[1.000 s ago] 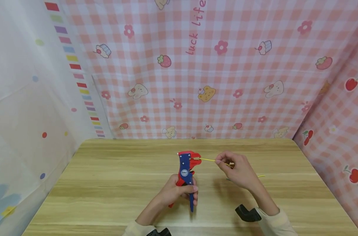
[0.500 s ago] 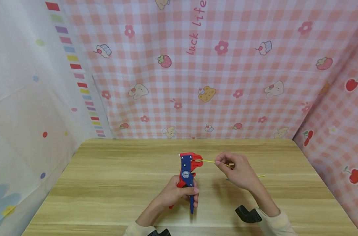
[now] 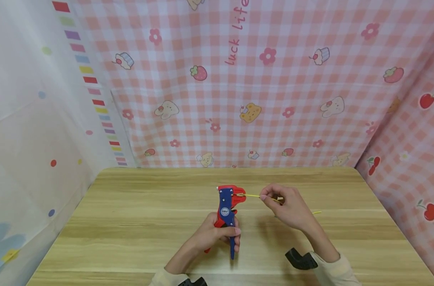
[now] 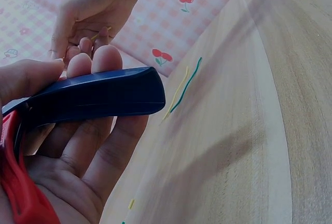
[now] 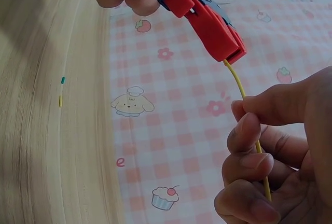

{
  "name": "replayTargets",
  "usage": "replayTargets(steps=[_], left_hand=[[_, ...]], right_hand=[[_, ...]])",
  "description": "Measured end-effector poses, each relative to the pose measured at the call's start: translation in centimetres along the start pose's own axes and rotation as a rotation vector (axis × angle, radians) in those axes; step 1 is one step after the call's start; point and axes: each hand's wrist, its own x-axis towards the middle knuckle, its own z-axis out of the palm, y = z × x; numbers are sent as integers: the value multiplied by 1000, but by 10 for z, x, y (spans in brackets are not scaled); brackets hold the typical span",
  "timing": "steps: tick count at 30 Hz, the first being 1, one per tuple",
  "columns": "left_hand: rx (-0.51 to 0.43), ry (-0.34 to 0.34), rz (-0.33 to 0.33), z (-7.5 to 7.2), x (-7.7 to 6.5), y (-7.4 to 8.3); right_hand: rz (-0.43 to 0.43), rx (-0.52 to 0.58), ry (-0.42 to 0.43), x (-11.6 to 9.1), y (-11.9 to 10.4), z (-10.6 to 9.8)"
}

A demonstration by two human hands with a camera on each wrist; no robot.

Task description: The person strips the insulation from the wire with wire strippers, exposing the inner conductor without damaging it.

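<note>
My left hand grips the handles of a blue and red wire stripper, its head up and its red jaws facing right. Thumb and fingertips of my right hand pinch a thin yellow wire, which runs across the gap to the stripper. In the right wrist view the wire bends a little and meets the front of the red jaws, where its tip is hidden. Its other end lies along the curled right fingers. One blue handle shows close up in the left wrist view, between the left thumb and fingers.
On the wooden table lie another yellow wire and a green wire side by side, right of the hands. Short green and yellow bits lie apart from them. A checked curtain stands behind the table.
Over the first half second the wire stripper shifts slightly right and down, so its jaws sit nearer the right fingertips. Since then both hands have stayed almost still.
</note>
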Motion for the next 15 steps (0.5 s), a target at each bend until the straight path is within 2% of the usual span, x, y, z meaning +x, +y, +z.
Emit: replayTargets(steps=[15], left_hand=[[-3, -11, 36, 1, -1, -1]], right_hand=[[-21, -9, 2, -1, -3, 0]])
